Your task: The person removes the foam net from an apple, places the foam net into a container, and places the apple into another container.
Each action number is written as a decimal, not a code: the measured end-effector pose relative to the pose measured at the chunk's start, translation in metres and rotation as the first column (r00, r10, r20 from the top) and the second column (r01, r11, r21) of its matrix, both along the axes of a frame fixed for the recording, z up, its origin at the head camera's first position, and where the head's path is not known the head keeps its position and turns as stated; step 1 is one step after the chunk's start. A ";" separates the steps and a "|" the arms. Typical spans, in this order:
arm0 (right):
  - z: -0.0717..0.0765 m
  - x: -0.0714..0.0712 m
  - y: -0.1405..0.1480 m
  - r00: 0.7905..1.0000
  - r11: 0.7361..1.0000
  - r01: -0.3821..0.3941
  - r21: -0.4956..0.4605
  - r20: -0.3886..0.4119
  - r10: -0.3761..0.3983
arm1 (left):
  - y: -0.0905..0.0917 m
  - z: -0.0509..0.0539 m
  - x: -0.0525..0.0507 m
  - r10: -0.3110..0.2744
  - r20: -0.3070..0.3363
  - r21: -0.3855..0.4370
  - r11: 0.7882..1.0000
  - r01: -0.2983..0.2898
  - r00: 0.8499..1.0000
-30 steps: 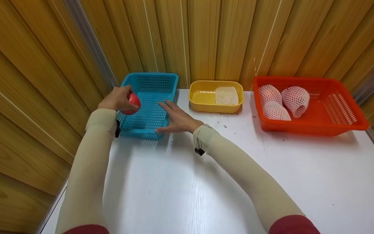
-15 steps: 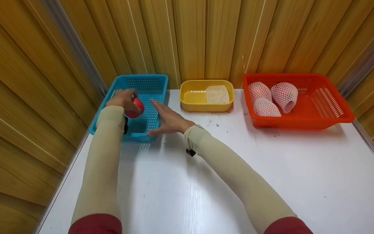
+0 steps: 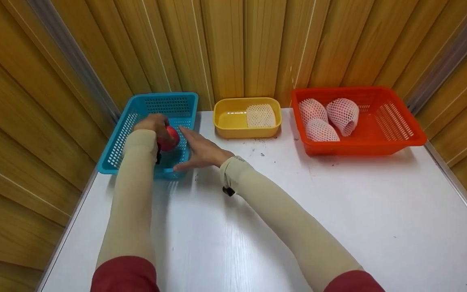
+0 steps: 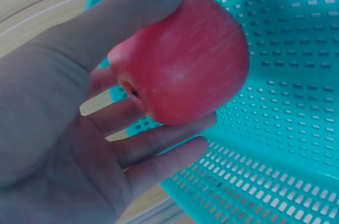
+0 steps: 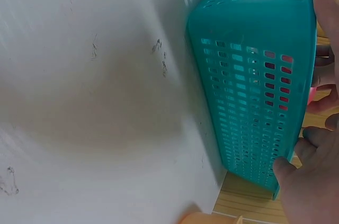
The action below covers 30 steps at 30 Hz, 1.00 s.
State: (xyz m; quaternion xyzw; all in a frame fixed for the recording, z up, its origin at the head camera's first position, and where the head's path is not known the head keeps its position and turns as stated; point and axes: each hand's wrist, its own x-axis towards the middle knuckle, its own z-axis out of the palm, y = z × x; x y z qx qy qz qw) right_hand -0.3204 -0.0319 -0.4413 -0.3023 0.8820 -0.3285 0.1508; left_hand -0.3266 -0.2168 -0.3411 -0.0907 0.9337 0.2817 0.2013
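A red apple [image 3: 169,138] is held by the left hand [image 3: 152,126] over the inside of the blue basket [image 3: 193,106]. In the left wrist view the thumb lies on top of the apple [image 4: 185,60] and the fingers of the left hand [image 4: 69,107] curve round its other side, with the basket's perforated wall [image 4: 286,97] beyond. The right hand [image 3: 203,151] is at the basket's right side, fingers extended and spread. In the right wrist view the right hand [image 5: 318,155] touches the rim of the basket [image 5: 249,75].
A yellow container [image 3: 246,132] holding a folded white foam net [image 3: 261,116] stands right of the blue basket. Farther right, a red basket [image 3: 363,149] holds several things in white foam nets [image 3: 343,115]. Wooden panels [image 3: 225,48] rise behind the white table [image 3: 274,178].
The left hand has lowered the apple and moved it inward from the blue basket's left side. The right hand stays at the right rim. The head view has shifted rightward.
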 end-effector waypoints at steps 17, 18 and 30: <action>0.004 0.003 0.000 0.999 0.999 0.020 0.043 0.035 -0.022 | 0.000 -0.019 -0.016 -0.036 0.111 -0.100 0.994 0.047 0.993; 0.004 0.003 0.000 0.999 0.999 0.018 0.043 0.031 -0.020 | 0.000 -0.020 -0.015 -0.027 0.110 -0.093 0.995 0.037 0.994; 0.002 0.001 0.000 0.999 0.999 0.021 0.043 0.036 -0.023 | 0.010 -0.027 -0.010 -0.005 0.075 -0.118 0.993 0.014 0.997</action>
